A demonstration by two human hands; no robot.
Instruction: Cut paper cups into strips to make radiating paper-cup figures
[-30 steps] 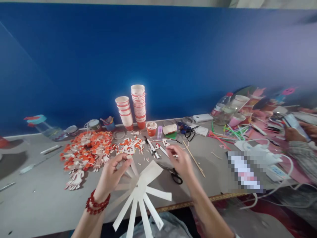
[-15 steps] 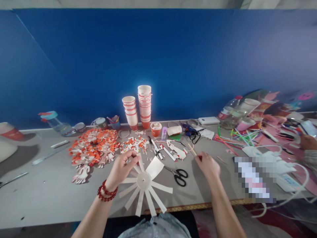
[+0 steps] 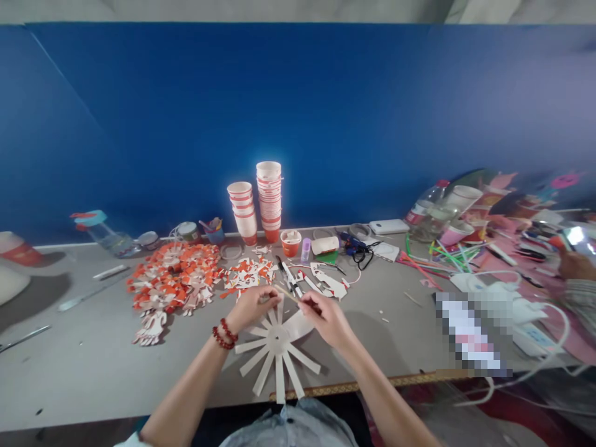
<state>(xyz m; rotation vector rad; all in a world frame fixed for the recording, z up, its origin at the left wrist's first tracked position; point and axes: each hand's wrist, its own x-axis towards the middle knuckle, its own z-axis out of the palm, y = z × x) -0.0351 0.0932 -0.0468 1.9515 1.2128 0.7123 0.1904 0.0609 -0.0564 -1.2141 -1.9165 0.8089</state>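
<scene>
My left hand, a beaded bracelet at its wrist, pinches one strip of a paper cup cut into strips. The strips fan out round the cup's round base, which has a small dark mark at its centre; one strip is much wider. My right hand is closed on a thin wooden stick. The stick's far end points toward my left fingers, above the spread strips. Whether it touches them I cannot tell. The scissors are hidden behind my right hand and the cup.
A heap of orange-and-white paper cutouts lies left. Two stacks of paper cups stand against the blue panel. Markers and scraps lie ahead. A blue glue gun, power strip and another person's hand are to the right.
My right hand has brought the stick leftward to my left hand. My left hand and the cut cup have shifted slightly right. The scissors have gone out of sight.
</scene>
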